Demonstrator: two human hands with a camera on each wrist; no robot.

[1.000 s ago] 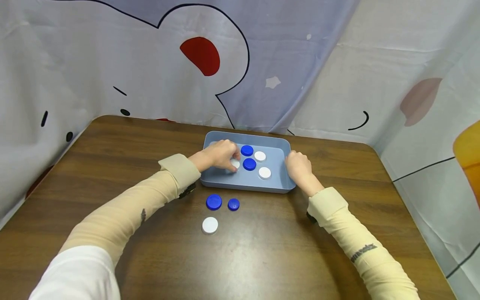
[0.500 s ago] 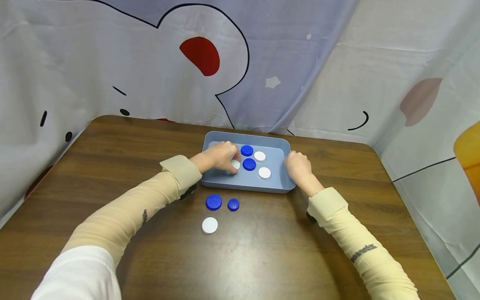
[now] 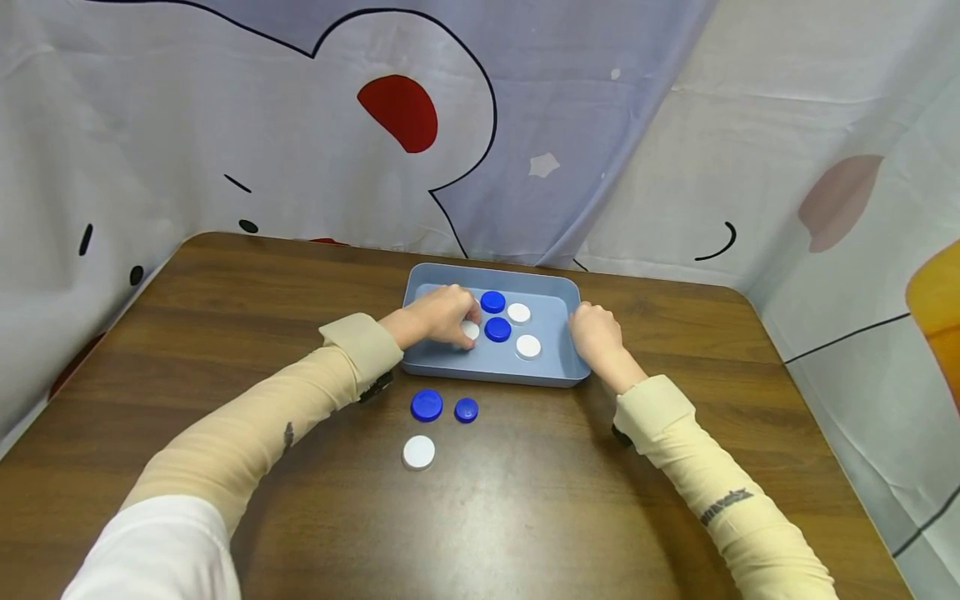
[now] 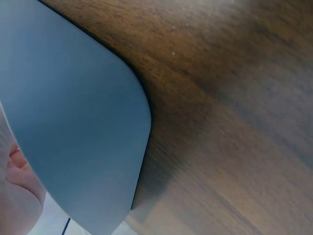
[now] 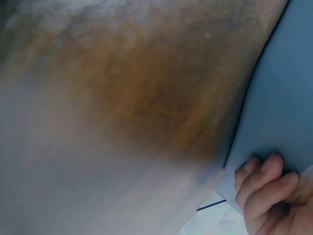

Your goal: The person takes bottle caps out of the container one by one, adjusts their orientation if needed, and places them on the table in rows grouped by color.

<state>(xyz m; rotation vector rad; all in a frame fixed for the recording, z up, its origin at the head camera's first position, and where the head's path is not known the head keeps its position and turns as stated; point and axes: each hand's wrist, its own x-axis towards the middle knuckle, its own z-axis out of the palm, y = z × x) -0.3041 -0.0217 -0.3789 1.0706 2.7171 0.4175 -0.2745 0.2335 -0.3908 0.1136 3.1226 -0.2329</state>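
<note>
In the head view a shallow blue-grey tray (image 3: 495,375) stands on the wooden table. My left hand (image 3: 438,315) reaches over its left side, thumb and fingers pinching a small white round disc (image 3: 470,330) inside it. My right hand (image 3: 596,335) grips the tray's right rim; the right wrist view shows curled fingers (image 5: 264,191) against the outer wall. Two blue discs, one (image 3: 492,302) behind the other (image 3: 497,330), lie mid-tray, with white discs (image 3: 518,313) to their right. The left wrist view mostly shows the tray's outer wall (image 4: 83,112), with part of the hand behind it.
In front of the tray lie a large blue disc (image 3: 427,405), a smaller blue disc (image 3: 466,410) and a white disc (image 3: 418,452). A printed curtain (image 3: 300,125) hangs along the table's back and right edges.
</note>
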